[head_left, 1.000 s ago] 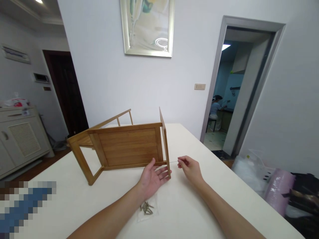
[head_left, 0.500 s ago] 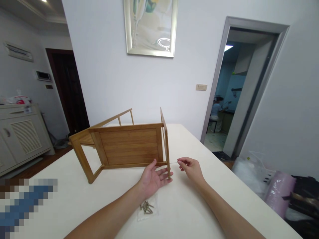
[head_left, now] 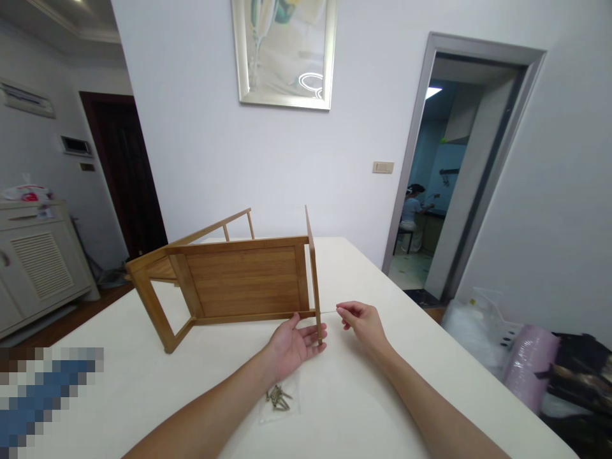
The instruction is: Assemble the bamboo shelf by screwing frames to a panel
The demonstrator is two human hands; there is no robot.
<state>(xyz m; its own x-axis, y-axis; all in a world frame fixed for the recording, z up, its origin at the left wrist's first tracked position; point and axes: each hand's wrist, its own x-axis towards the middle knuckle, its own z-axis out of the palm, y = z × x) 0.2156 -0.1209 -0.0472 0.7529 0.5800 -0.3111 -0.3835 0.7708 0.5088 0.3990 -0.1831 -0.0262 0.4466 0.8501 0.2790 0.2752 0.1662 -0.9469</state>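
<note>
A brown wooden rack (head_left: 243, 280) with a panelled board and side frames rests on its side on the white table. My left hand (head_left: 292, 347) holds its lower right corner, thumb against the bottom rail and fingers around the end post. To the right of that post, my right hand (head_left: 361, 322) pinches a thin metal rod (head_left: 328, 312) that looks like a hex key. The rod's far end meets the post; its tip is hidden there. Below my left wrist lies a clear plastic bag with several screws (head_left: 278, 398).
The white table (head_left: 382, 408) reaches to the wall. A pixelated blue patch (head_left: 48, 395) covers the left front. Right of the table are a pink wrapped roll (head_left: 530, 363) and plastic bags. Another person (head_left: 412, 213) sits beyond the doorway.
The view has shifted slightly, so everything sits a little further left. My right fingers have turned slightly at the rod. My left hand keeps its hold on the corner.
</note>
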